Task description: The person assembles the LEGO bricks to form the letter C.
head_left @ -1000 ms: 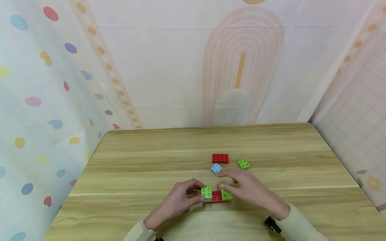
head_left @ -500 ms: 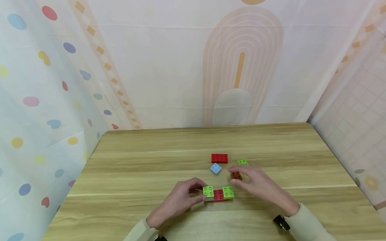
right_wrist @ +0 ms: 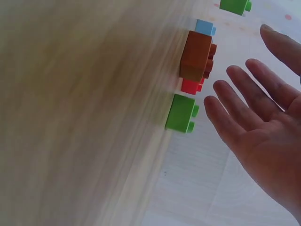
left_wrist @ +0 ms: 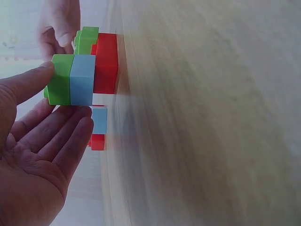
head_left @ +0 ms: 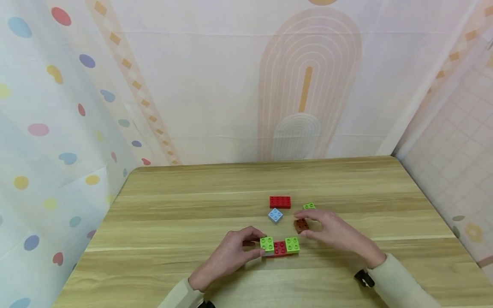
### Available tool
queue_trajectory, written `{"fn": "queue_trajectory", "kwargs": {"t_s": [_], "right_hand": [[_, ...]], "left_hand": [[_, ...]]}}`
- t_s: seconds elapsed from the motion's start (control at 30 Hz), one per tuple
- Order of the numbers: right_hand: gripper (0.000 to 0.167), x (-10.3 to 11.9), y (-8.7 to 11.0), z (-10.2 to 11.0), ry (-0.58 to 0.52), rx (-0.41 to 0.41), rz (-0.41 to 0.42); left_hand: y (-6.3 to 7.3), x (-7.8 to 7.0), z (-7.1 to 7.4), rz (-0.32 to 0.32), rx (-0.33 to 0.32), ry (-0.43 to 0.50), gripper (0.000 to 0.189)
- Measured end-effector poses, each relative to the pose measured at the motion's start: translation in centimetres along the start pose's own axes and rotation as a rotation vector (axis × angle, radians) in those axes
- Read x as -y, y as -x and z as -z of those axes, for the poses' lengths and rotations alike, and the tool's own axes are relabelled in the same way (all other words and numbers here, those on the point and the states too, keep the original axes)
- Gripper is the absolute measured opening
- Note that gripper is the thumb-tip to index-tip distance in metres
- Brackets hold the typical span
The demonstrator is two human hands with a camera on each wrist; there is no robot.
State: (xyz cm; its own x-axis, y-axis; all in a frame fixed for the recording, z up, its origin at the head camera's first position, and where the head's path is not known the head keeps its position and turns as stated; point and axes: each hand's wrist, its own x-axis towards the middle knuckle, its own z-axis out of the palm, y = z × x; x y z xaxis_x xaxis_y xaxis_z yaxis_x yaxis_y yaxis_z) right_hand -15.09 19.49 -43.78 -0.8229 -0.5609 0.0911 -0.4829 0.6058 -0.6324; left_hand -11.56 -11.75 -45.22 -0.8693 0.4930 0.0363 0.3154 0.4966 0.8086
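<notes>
My left hand (head_left: 231,252) pinches a green brick (head_left: 267,244) between thumb and fingers. That brick sits on a light blue brick (left_wrist: 83,80), which overhangs the left end of a red brick (head_left: 280,248). On the red brick's right end stands another green brick (head_left: 292,244); red studs show between. My right hand (head_left: 335,231) hovers beside a brown brick (head_left: 301,226), thumb and fingers spread apart and holding nothing. In the right wrist view, a gap shows between the fingers and the brown brick.
Behind the built piece lie a loose light blue brick (head_left: 275,215) and a red brick (head_left: 280,202). A loose green brick (head_left: 309,206) is partly hidden behind the right hand. All rest on a wooden table (head_left: 173,205), with a patterned curtain (head_left: 215,98) along its back edge.
My right hand has left the green brick at the built piece's right end and moved right and back, uncovering the brown brick. My left hand keeps its pinch, almost unmoved.
</notes>
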Motion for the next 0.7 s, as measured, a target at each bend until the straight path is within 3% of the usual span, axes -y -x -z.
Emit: {"fn": "queue_trajectory", "kwargs": {"t_s": [0.7], "right_hand": [[0.043, -1.1, -1.2, 0.1, -0.001, 0.106, -0.005]], "left_hand": [[0.0, 0.0, 0.0, -0.003, 0.013, 0.015, 0.030]]}}
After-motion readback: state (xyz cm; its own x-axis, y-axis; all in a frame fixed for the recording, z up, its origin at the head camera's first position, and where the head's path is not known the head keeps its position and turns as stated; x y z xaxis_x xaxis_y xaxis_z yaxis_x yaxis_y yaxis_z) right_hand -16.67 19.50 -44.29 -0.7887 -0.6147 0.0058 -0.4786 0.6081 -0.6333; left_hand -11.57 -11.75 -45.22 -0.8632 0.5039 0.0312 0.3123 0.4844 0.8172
